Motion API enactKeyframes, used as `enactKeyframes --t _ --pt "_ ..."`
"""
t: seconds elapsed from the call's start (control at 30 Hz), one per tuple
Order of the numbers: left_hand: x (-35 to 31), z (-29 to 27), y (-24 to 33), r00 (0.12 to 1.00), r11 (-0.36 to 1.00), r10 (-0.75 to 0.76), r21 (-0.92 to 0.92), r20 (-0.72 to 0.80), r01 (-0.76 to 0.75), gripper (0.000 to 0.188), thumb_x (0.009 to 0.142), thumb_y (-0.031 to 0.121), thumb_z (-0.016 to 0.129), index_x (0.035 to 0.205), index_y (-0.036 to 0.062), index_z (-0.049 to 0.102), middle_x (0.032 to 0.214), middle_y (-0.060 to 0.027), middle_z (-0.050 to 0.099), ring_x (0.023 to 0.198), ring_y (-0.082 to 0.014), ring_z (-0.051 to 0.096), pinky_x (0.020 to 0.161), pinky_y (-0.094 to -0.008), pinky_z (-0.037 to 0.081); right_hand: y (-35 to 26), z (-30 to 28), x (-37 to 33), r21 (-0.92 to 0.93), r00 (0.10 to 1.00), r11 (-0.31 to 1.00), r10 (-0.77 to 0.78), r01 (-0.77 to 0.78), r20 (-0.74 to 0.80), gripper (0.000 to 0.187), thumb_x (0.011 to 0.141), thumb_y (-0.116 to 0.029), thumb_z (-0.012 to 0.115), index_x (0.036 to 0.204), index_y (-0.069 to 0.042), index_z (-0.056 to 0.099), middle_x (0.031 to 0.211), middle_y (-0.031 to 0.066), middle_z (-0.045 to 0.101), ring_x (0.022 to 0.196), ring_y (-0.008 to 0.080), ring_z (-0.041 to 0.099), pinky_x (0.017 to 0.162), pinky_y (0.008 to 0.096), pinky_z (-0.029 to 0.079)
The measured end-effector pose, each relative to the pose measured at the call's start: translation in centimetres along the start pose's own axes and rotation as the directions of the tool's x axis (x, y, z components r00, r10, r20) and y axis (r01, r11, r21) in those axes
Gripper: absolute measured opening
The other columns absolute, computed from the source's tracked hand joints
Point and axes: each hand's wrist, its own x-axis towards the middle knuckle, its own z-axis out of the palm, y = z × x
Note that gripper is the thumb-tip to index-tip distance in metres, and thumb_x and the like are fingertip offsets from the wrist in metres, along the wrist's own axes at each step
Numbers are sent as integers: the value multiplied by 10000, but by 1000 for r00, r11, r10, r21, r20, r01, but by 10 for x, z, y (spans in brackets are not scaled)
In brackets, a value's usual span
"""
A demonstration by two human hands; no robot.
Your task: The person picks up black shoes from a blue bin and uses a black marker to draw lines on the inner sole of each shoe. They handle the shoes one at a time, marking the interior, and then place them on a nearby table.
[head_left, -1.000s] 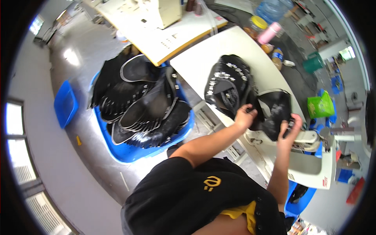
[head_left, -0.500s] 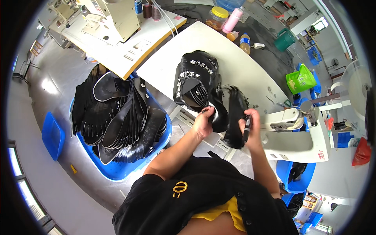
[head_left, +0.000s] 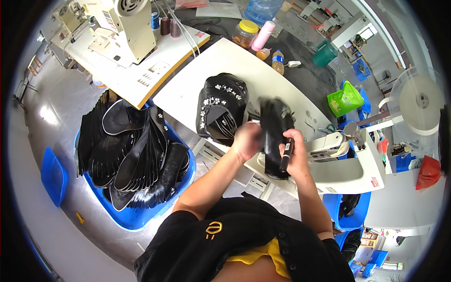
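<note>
A bundle of black shoe uppers [head_left: 276, 141], blurred at its far end, stands out over the near edge of the white machine table. My right hand [head_left: 297, 155] is closed around its right side and also holds a black marker pen [head_left: 287, 154]. To the left of the bundle, my left hand [head_left: 247, 142] is close to it; motion smears its fingers, so their grip is unclear. Nested black uppers with white flower decorations [head_left: 224, 101] lie on the tabletop [head_left: 181, 94], just beyond my left hand.
At the left, a blue tub [head_left: 134, 223] holds fanned stacks of black shoe pieces. A sewing machine [head_left: 122, 33] stands at the far left. The white machine arm [head_left: 324, 152] is right of my right hand. Bottles and a yellow-lidded jar [head_left: 245, 34] stand at the back.
My left hand has moved from pinching a curved black upper to a blurred position beside the bundle. The bundle has turned more upright in my right hand. The whole view has shifted slightly.
</note>
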Motion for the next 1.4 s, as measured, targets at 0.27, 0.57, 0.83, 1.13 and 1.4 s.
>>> enactKeyframes --t 0.27,0.57,0.83,1.13,1.4 --pt "1 -1 -31 998 995 -62 84 16 60 200 919 265 532 1014 89 534 961 -42 604 883 -161 590 790 -316 489 22 16 -24 101 980 989 127 -113 -151 374 764 19 617 1058 -73 405 916 27 407 789 102 400 705 251 382" --pt "-40 -55 43 578 569 795 561 -186 -602 110 873 140 614 970 90 600 903 -12 599 840 -110 531 771 -263 437 -11 54 -23 -378 745 756 -632 534 -213 327 658 7 669 936 -75 517 926 151 491 814 317 470 750 413 375" --pt "-18 -141 42 643 842 512 482 -570 -243 49 855 62 607 888 50 572 770 8 560 698 -78 501 629 -226 420 55 101 -47 -454 884 762 -355 462 304 231 672 -47 615 873 -143 552 773 74 502 709 281 504 735 381 312" --pt "83 -130 112 642 419 718 903 -268 -91 126 821 81 639 920 47 569 792 -55 577 704 -132 503 635 -273 427 75 133 -3 -278 918 875 -386 397 96 251 665 -35 607 884 -124 521 823 139 504 789 374 489 712 450 383" --pt "52 -73 121 884 723 292 690 -365 46 286 890 350 572 946 70 551 850 -59 610 693 -168 614 587 -321 474 76 96 34 -243 911 910 -379 336 -160 317 657 33 594 930 -97 499 780 88 532 734 311 507 649 415 365"
